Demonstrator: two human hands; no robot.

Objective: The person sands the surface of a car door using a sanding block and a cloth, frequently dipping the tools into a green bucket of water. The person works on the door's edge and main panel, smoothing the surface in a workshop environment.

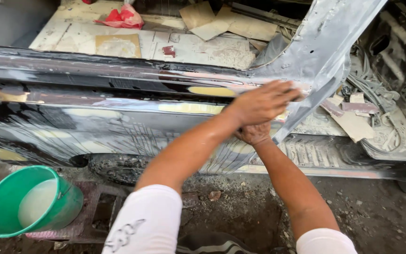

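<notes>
My left hand (264, 101) lies flat, palm down, on the wet black car body panel (95, 80), next to the foot of a grey sanded pillar (320, 47). Its fingers point right, and what lies under the palm is hidden. My right hand (254, 134) sits just beneath the left wrist against the panel's lower face, mostly covered by it. Both arms wear white sleeves. The panel shows yellowish filler patches (207, 91) and sanding streaks.
A green bucket (66, 207) of milky water stands on a dark grate at the lower left. Inside the car lie a red rag (122, 18), cardboard and paper scraps (212, 21). Loose wiring (372, 80) sits at the right. Gravelly dirt (240, 211) lies below.
</notes>
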